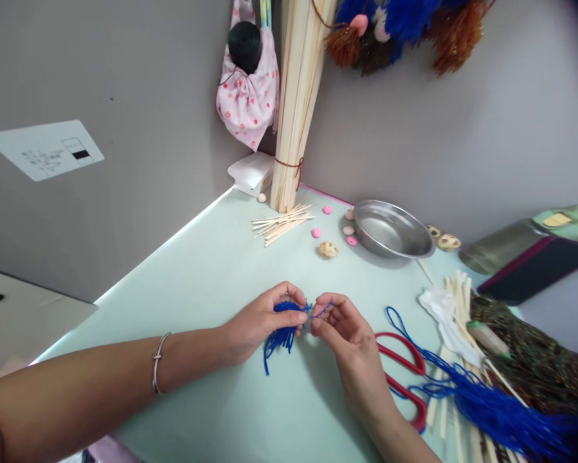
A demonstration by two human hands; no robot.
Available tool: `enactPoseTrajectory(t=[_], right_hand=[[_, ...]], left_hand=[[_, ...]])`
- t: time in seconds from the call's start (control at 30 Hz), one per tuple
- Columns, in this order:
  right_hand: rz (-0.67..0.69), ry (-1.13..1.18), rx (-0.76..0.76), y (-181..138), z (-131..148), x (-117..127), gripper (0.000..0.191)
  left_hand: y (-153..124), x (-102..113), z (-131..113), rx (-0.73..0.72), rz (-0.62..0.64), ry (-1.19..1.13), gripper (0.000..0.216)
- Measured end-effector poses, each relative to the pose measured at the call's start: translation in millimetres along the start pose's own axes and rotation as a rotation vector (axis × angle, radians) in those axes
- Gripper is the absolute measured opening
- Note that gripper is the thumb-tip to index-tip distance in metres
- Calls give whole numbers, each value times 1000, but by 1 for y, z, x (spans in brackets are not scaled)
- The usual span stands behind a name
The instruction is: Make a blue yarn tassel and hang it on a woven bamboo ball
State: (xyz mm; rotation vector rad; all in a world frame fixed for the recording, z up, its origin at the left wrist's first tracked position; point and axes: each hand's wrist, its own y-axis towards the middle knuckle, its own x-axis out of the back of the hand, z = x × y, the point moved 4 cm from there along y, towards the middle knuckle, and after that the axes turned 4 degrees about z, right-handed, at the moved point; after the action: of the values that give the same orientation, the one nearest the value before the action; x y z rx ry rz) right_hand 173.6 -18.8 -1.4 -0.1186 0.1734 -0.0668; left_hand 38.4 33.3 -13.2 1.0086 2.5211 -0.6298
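Note:
Over the middle of the table, my left hand (264, 318) is closed around a blue yarn tassel (281, 339), its loose strands hanging below the fingers. Just to the right, my right hand (344, 334) pinches a thin length of blue-purple yarn (323, 311) that runs to the top of the tassel. The two hands nearly touch at the fingertips. Beside my right wrist lie red-handled scissors (416, 360), their blades hidden from view. A hank of blue yarn (491, 402) spreads to the right of them.
A steel bowl (389, 228) stands at the back, near a speckled egg (328, 249) and several pink pieces. Short sticks (283, 224) lie before a tied bundle of wooden strips (296, 109). Dark glittery yarn (534, 354) and a dark-screened device (534, 270) are at right.

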Motion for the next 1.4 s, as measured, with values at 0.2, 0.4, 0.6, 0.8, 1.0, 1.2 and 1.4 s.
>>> enactPoseTrajectory(t=[0.2,0.4,0.6,0.8,1.0,1.2,1.4], right_hand=[[-48,-26,28,2,1,5,17],[-125,-154,54,1,6,8,16],[-5,-436,60,-4,8,-3,19],[106,-603,74,-2,4,-11,18],[-14,-442,50,-3,10,-3,11],[-134,-341,75,-2,9,5,17],[98,-490,-46,-1,6,-2,38]], left_hand=[[1,-2,3,15,57,24,24],[1,-4,6,52,89,-61,22],[1,2,-2,25,-38,-145,20],[1,1,-1,-25,-37,-152,18],[2,5,0,-68,-75,19,21],[3,4,3,12,-34,7,27],[2,3,3,-13,-44,12,27]])
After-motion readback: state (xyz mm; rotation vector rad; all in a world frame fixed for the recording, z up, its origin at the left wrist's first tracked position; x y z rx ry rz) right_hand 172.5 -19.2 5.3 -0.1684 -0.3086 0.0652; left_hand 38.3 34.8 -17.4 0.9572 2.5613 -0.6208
